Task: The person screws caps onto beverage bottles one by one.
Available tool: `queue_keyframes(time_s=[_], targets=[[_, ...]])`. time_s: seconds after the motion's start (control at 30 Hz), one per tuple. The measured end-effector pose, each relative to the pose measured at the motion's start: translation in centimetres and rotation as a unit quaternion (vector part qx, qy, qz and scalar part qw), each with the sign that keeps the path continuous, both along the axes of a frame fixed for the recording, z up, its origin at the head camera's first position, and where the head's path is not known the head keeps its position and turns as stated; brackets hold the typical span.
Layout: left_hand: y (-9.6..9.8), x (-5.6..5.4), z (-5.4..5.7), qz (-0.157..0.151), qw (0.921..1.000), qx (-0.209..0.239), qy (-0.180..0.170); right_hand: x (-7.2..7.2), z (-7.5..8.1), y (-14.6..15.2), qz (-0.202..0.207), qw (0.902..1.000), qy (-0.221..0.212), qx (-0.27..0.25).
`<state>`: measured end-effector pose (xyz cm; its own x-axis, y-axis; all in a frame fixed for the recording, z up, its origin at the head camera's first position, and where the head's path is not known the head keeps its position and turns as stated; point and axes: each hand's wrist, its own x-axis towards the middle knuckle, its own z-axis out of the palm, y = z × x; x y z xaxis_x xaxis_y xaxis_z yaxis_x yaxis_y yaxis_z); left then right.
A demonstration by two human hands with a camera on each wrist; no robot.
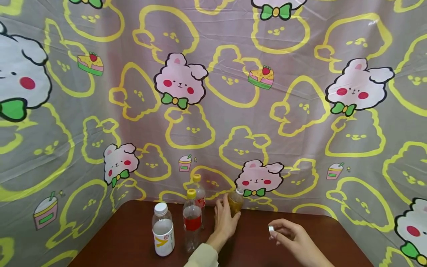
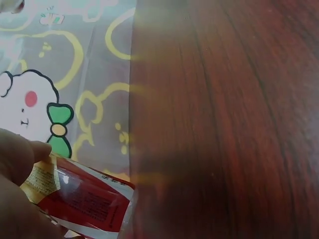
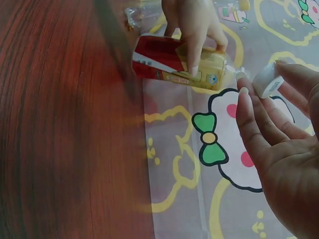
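My left hand [image 1: 225, 220] grips a plastic bottle [image 1: 236, 204] of amber liquid at the back of the table. Its red and yellow label [image 2: 84, 199] shows below the fingers in the left wrist view. In the right wrist view, the bottle's clear neck [image 3: 232, 72] rises past the thumb. To the right and apart from the bottle, my right hand [image 1: 291, 235] pinches a white bottle cap [image 1: 271, 228] between thumb and fingertips. The same cap [image 3: 267, 82] appears large and close in the right wrist view.
Left of my left arm stand a bottle with a white cap [image 1: 163, 235] and two clear bottles with yellow caps, one nearer [image 1: 192, 222] and one behind it [image 1: 200, 194]. A patterned curtain [image 1: 213, 122] hangs right behind the dark wooden table [image 1: 257, 248] and along both sides.
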<state>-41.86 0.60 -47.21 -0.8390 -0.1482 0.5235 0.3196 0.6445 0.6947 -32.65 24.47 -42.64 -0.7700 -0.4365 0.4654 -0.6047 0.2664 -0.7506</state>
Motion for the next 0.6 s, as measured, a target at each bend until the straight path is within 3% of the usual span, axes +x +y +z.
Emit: queue_keyframes(time_s=[0.3, 0.6], targets=[[-1.0, 2.1, 1.0, -0.038, 0.9974, -0.062, -0.002, -0.1, 0.0, 0.1, -0.040, 0.9992, 0.000, -0.001], [-2.0, 4.2, 1.5, -0.096, 0.9876, -0.124, -0.007, 0.0, -0.2, 0.4, -0.046, 0.9987, 0.022, -0.009]])
